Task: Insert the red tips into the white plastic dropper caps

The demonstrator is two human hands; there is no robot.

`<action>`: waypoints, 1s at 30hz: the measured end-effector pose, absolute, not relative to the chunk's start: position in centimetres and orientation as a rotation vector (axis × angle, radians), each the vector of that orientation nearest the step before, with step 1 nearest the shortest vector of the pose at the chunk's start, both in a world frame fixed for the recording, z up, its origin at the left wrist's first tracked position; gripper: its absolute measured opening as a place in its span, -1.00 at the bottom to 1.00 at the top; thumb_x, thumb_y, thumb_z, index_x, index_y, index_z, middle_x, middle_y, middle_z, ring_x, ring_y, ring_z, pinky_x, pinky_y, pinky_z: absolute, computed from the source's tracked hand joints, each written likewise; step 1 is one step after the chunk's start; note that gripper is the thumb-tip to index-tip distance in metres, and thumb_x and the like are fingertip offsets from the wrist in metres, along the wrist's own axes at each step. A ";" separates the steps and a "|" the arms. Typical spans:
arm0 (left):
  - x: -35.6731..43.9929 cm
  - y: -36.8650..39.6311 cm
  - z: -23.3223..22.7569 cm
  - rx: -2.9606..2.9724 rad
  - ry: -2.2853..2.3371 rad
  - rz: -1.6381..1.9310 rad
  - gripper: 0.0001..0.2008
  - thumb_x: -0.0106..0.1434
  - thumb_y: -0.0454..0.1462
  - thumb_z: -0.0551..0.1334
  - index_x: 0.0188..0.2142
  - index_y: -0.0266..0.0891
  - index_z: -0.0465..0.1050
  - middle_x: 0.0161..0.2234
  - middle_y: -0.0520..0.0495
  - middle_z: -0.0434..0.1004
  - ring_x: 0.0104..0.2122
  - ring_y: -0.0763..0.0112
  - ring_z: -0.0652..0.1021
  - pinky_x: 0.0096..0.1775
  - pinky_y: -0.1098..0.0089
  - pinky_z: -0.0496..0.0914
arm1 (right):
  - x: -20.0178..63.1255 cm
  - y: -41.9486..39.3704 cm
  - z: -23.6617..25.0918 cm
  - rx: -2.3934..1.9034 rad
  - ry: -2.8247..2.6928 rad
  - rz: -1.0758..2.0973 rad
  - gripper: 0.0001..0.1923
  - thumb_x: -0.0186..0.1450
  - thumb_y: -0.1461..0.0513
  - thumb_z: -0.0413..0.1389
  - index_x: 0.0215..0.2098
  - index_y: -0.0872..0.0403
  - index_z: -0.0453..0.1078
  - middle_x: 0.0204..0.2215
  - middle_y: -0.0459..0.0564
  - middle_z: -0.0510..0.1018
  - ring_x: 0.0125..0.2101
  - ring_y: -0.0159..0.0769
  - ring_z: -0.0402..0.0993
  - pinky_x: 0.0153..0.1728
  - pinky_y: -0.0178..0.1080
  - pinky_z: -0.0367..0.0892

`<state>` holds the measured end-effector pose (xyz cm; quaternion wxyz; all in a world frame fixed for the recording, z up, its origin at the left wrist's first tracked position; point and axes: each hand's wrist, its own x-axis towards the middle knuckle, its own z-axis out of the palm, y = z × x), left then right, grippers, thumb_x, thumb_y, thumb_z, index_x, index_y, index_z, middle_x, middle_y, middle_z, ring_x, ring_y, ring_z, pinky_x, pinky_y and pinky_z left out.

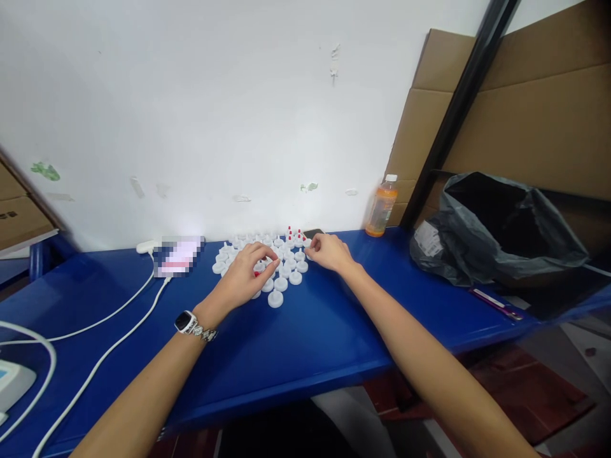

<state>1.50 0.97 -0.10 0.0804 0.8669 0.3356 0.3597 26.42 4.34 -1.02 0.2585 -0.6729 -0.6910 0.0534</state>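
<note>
Resting among white caps (pixel 275 298) (labels unreadable): left hand (pixel 245 275), right hand (pixel 329 252).

Premises appear to be a small workshop or packing room, though my view is wide and distorted. I note a blue worktop (pixel 296 337) against a scuffed white wall (pixel 214 108), flattened cardboard cartons (pixel 539 108), a grey waste bag (pixel 496 235), and rows of small white caps (pixel 281 267).

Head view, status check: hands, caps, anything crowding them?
Left hand over the white caps, fingers pinched, grip unclear. Right hand at cluster's right edge, grip unclear. Bottle and black bag stand apart.
</note>
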 end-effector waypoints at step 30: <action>1.1 0.9 -1.2 2.412 1.100 1.280 -0.65 0.51 -0.13 -0.12 -0.04 -0.22 0.35 -0.12 -0.13 0.43 -0.07 0.28 0.46 0.01 0.23 0.36 | 17.3 -0.6 -1.7 -0.791 -1.601 1.097 -0.64 0.21 0.08 0.23 -0.09 0.02 0.30 -0.26 -0.02 0.62 -0.30 -0.28 0.54 -0.30 -0.25 0.40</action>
